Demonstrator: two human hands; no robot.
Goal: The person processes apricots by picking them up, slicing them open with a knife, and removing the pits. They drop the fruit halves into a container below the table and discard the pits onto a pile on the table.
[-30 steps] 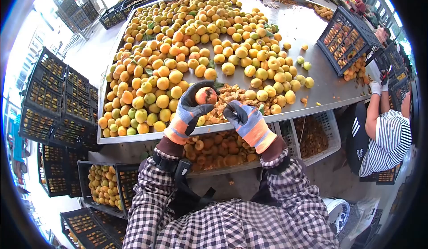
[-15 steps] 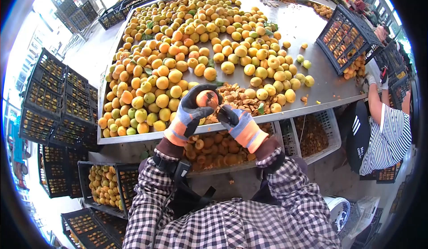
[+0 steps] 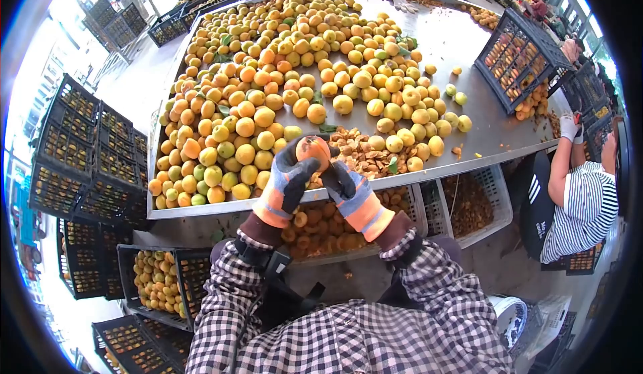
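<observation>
My left hand (image 3: 287, 183), in an orange, blue and black glove, is closed around a reddish-orange apricot (image 3: 313, 151) above the table's near edge. Beside it, my right hand (image 3: 353, 196), gloved alike, has its fingers pinched against the fruit's lower right side; whatever lies between those fingers is too small to make out. A large pile of yellow-orange apricots (image 3: 244, 99) covers the metal table (image 3: 429, 45). Just beyond my hands is a heap of brown pits or pieces (image 3: 362, 156).
Below the table edge are a bin of halved fruit (image 3: 321, 230) and a white crate of brown scraps (image 3: 472, 206). Black crates (image 3: 87, 149) stand at the left. A tilted crate (image 3: 519, 59) rests on the table's right, near a co-worker in stripes (image 3: 583, 203).
My right hand has moved left and closer against the fruit in my left hand. My left hand has shifted slightly right. The co-worker's arms at the right have moved.
</observation>
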